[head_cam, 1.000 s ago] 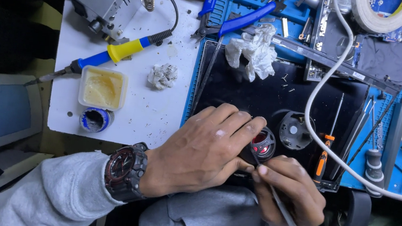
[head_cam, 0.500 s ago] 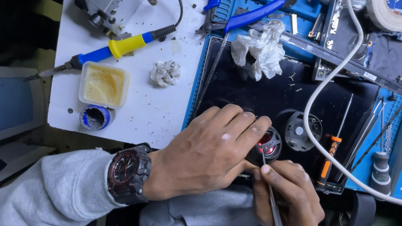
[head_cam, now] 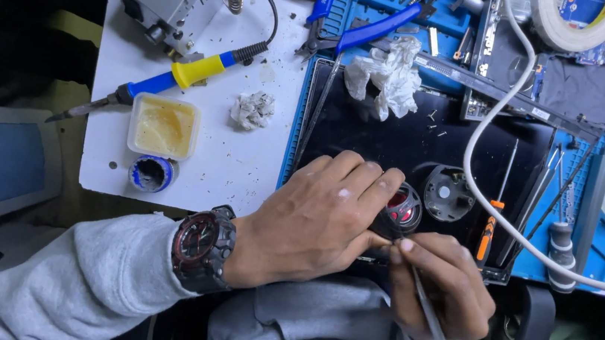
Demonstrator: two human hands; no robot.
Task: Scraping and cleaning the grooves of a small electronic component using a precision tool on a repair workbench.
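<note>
The left hand (head_cam: 312,220) lay over a small round part with a red centre (head_cam: 402,209), its fingers curled and closed around the part's edge, holding it steady on the black panel (head_cam: 366,135). The right hand (head_cam: 443,290), at about 4 o'clock from the part, pinched a thin metal tool (head_cam: 431,318) between thumb and fingertips, with the tip hidden under the left hand.

Compared with one second before, both hands had stayed at almost the same place. The fingers only moved a little closer to the part, so the fine work on it appeared to go on without a new step.

A second round black part (head_cam: 448,193) rested at 3 o'clock from the first. A small orange screwdriver (head_cam: 490,227) lay further right. The blue and yellow soldering iron (head_cam: 177,78) was at 10 o'clock, well apart.
</note>
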